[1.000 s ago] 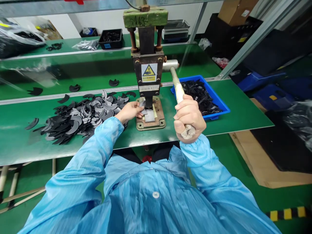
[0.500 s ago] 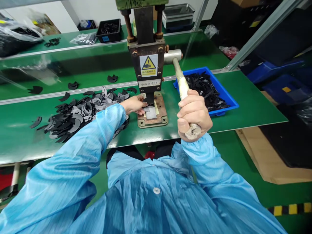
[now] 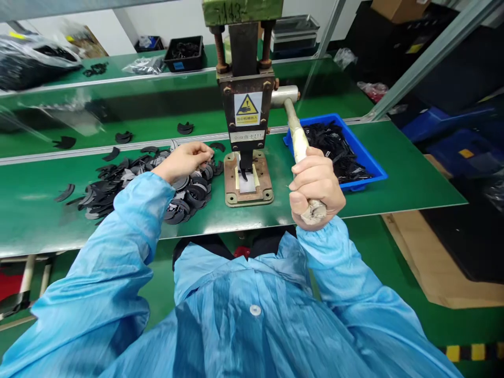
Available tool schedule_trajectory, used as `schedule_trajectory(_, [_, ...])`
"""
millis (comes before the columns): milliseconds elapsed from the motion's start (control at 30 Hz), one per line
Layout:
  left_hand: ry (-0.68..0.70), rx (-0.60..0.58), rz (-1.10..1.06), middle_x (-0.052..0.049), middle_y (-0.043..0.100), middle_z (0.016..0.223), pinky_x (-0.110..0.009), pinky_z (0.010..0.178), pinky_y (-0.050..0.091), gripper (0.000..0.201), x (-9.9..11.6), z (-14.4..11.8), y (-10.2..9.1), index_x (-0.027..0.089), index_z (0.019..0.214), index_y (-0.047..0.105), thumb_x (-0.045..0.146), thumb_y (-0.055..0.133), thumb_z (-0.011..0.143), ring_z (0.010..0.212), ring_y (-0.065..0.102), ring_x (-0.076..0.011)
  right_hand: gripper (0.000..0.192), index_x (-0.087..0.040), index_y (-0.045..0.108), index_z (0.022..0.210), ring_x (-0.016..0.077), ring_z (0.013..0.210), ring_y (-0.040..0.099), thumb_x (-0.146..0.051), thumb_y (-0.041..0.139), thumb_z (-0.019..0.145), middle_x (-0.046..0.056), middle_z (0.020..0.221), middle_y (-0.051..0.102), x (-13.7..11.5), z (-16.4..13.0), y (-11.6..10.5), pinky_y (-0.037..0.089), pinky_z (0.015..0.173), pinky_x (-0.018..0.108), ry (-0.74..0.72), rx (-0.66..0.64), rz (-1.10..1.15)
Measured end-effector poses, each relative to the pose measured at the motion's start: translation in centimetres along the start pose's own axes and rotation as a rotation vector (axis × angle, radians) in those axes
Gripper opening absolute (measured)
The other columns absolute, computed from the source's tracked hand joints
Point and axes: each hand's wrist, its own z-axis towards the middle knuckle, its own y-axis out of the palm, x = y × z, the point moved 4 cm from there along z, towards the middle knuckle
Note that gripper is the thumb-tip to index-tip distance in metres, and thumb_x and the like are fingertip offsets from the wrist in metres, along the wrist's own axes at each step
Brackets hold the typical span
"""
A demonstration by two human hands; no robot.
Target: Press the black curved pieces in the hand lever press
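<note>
A manual press with a yellow warning label stands on the green table. A dark curved piece sits under its punch on the base plate. My right hand is shut on the press lever, pulled down toward me. My left hand hovers over the pile of black and grey crescent pieces left of the press, fingers curled down onto them; whether it grips one I cannot tell.
A blue tray holding black pieces sits right of the press. Loose crescents lie on the upper shelf, with a black bin and bags behind. A metal frame post slants at the right. Cardboard lies on the floor.
My left hand has drawn back from the press base to the pile of crescent pieces. The right hand stays on the lever. The view shifted slightly.
</note>
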Motion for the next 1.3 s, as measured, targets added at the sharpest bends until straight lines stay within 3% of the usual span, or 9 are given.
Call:
schedule_trajectory(67, [0.030, -0.045, 0.246, -0.008, 0.081, 0.105, -0.031, 0.082, 0.059, 0.036, -1.0, -0.6, -1.7, 0.021, 0.106, 0.078, 0.052, 0.078, 0.089, 0.091, 0.074, -0.0212, 0.027, -0.025, 0.057, 0.078, 0.0153, 0.095, 0.072, -0.038, 0.072, 0.095, -0.007, 0.076, 0.066, -0.1, 0.0, 0.0, 0.059, 0.113, 0.056, 0.002, 0.006, -0.004])
schedule_trajectory(133, [0.049, -0.161, 0.497, -0.007, 0.082, 0.113, -0.033, 0.094, 0.058, 0.036, -2.1, -1.4, -2.1, 0.024, 0.107, 0.081, 0.054, 0.077, 0.087, 0.103, 0.074, -0.0249, 0.028, -0.025, 0.057, 0.078, 0.0160, 0.095, 0.072, -0.039, 0.072, 0.096, -0.006, 0.076, 0.066, -0.1, 0.1, 0.0, 0.059, 0.112, 0.058, -0.002, 0.004, -0.006])
schedule_trajectory(233, [0.096, -0.295, 0.824, -0.008, 0.080, 0.122, -0.034, 0.104, 0.055, 0.037, -3.6, -2.7, -1.7, 0.026, 0.114, 0.083, 0.050, 0.077, 0.086, 0.116, 0.072, -0.0281, 0.030, -0.022, 0.057, 0.077, 0.0167, 0.095, 0.072, -0.038, 0.073, 0.096, -0.005, 0.076, 0.066, -0.1, 0.1, 0.0, 0.058, 0.111, 0.061, -0.017, 0.005, 0.004])
schedule_trajectory(400, [0.146, -0.347, 1.115, -0.012, 0.072, 0.133, -0.039, 0.112, 0.051, 0.054, -5.5, -4.3, -1.0, 0.024, 0.136, 0.078, 0.040, 0.079, 0.085, 0.130, 0.066, -0.0335, 0.032, -0.021, 0.056, 0.076, 0.0166, 0.095, 0.071, -0.037, 0.074, 0.096, -0.005, 0.075, 0.066, -0.1, 0.2, 0.1, 0.057, 0.109, 0.061, -0.023, 0.023, 0.016])
schedule_trajectory(633, [0.122, -0.285, 1.089, -0.013, 0.071, 0.136, -0.038, 0.117, 0.048, 0.052, -6.0, -3.5, -1.0, 0.024, 0.136, 0.078, 0.039, 0.079, 0.086, 0.134, 0.064, -0.0332, 0.032, -0.021, 0.056, 0.074, 0.0168, 0.092, 0.071, -0.038, 0.075, 0.095, -0.005, 0.073, 0.065, -0.2, 0.3, 0.3, 0.058, 0.108, 0.062, -0.023, 0.038, 0.011])
schedule_trajectory(867, [-0.006, -0.306, 1.074, -0.011, 0.075, 0.136, -0.034, 0.100, 0.054, 0.049, -5.8, -2.1, -1.1, 0.024, 0.137, 0.071, 0.044, 0.073, 0.092, 0.124, 0.071, -0.0306, 0.033, -0.021, 0.055, 0.075, 0.0168, 0.093, 0.071, -0.038, 0.074, 0.096, -0.005, 0.074, 0.065, -0.2, 0.3, 0.2, 0.057, 0.110, 0.062, -0.010, 0.028, 0.002])
schedule_trajectory(1000, [-0.037, -0.326, 1.042, -0.013, 0.076, 0.128, -0.034, 0.089, 0.054, 0.056, -5.6, -1.8, -0.7, 0.021, 0.135, 0.069, 0.047, 0.077, 0.086, 0.113, 0.073, -0.0310, 0.032, -0.021, 0.055, 0.074, 0.0170, 0.092, 0.070, -0.037, 0.074, 0.095, -0.004, 0.073, 0.064, -0.2, 0.3, 0.3, 0.057, 0.109, 0.061, -0.009, 0.044, 0.013])
schedule_trajectory(1200, [0.032, -0.331, 0.910, -0.009, 0.076, 0.107, -0.034, 0.081, 0.051, 0.031, -4.3, -1.9, -1.0, 0.023, 0.112, 0.073, 0.045, 0.065, 0.090, 0.095, 0.072, -0.0279, 0.032, -0.021, 0.056, 0.072, 0.0176, 0.091, 0.071, -0.037, 0.074, 0.093, -0.005, 0.072, 0.065, -0.1, 0.3, 0.3, 0.057, 0.107, 0.061, -0.015, 0.041, 0.005])
schedule_trajectory(1300, [0.029, -0.237, 0.704, -0.007, 0.074, 0.097, -0.034, 0.079, 0.050, 0.030, -3.4, -2.3, -1.1, 0.023, 0.103, 0.069, 0.051, 0.063, 0.093, 0.088, 0.070, -0.0264, 0.032, -0.022, 0.055, 0.073, 0.0173, 0.090, 0.070, -0.039, 0.072, 0.094, -0.005, 0.072, 0.064, -0.1, 0.2, 0.3, 0.058, 0.107, 0.061, -0.018, 0.041, -0.018])
